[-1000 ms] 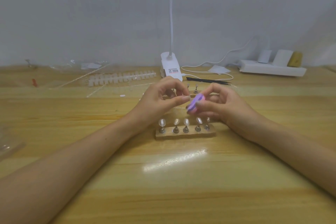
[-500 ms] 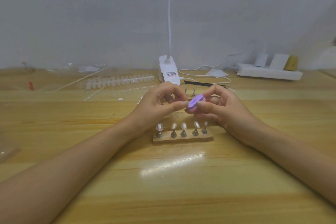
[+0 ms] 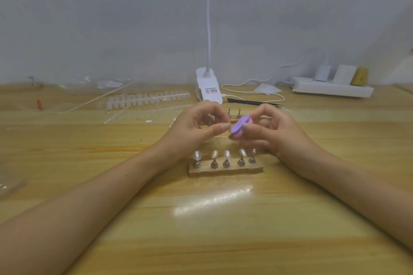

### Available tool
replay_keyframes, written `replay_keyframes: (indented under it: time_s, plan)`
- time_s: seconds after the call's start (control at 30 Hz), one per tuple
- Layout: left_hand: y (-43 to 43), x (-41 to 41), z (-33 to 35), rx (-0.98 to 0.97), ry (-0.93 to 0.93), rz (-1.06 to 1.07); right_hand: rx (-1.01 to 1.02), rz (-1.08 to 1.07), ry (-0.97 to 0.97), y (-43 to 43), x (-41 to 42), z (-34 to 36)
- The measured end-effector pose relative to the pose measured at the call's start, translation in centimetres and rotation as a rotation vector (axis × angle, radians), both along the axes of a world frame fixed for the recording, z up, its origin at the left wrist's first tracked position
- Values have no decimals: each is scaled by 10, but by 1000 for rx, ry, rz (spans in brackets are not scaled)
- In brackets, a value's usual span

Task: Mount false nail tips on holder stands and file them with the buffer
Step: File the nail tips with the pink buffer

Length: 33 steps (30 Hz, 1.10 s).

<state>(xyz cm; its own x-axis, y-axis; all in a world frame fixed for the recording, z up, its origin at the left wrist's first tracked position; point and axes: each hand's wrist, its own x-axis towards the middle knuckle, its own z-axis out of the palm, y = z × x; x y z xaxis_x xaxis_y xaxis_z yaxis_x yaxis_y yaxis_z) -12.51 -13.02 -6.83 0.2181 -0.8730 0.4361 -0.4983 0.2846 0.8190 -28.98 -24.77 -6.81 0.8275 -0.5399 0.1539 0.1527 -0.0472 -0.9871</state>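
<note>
My right hand (image 3: 274, 134) pinches a small purple and pink buffer (image 3: 240, 127) between thumb and fingers, above the table's middle. My left hand (image 3: 194, 129) is curled beside it, its thumb tip almost touching the buffer. Its fingers close round a small holder stand (image 3: 210, 118) that is mostly hidden. Just in front of both hands stands a wooden base (image 3: 225, 169) with a row of several metal holder stands. Clear nail tips (image 3: 226, 154) sit on top of them. A second base with bare stands (image 3: 238, 113) shows behind the hands.
A strip of unused nail tips (image 3: 147, 99) lies at the back left among clear plastic wrapping (image 3: 107, 85). A white clip lamp (image 3: 207, 89) with its cable, black tweezers (image 3: 252, 102) and a white power strip (image 3: 333, 89) line the back edge.
The view has tilted a little, so everything sits slightly lower in frame. Both hands stay close together over the base, with the buffer shifting slightly against my left thumb.
</note>
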Motion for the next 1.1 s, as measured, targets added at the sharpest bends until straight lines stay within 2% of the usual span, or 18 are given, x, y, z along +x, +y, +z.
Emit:
replay_keyframes:
  time_s: [0.03, 0.17, 0.27, 0.37, 0.47, 0.6, 0.7, 0.8, 0.9, 1.03, 1.1]
  plan:
    - [0, -1, 0, 2, -6, -5, 29, -19, -25, -2, -1, 0]
    - [0, 1, 0, 6, -9, -2, -61, 30, 49, 0, 0, 0]
    - [-1, 2, -1, 27, -3, -1, 29, -39, -11, -3, 0, 0]
    - [-1, 2, -1, 30, -29, 7, -77, 24, 99, 0, 1, 1]
    - [-1, 2, -2, 33, -28, 1, 32, -46, 3, -2, 1, 0]
    - [-2, 2, -2, 31, -9, -13, -65, 28, 89, 0, 1, 0]
    - [-2, 3, -3, 35, -1, -25, 36, -31, 10, -5, 1, 0]
    - [-1, 4, -3, 28, 7, -41, -55, 58, 115, -2, 1, 2]
    - [-1, 4, -2, 37, 11, -58, 43, -4, 21, -5, 0, 2]
    - [-1, 4, -3, 35, 27, -63, -57, 77, 134, -3, 2, 2]
    - [0, 3, -2, 34, 43, -70, 16, 18, 59, -5, 2, 1]
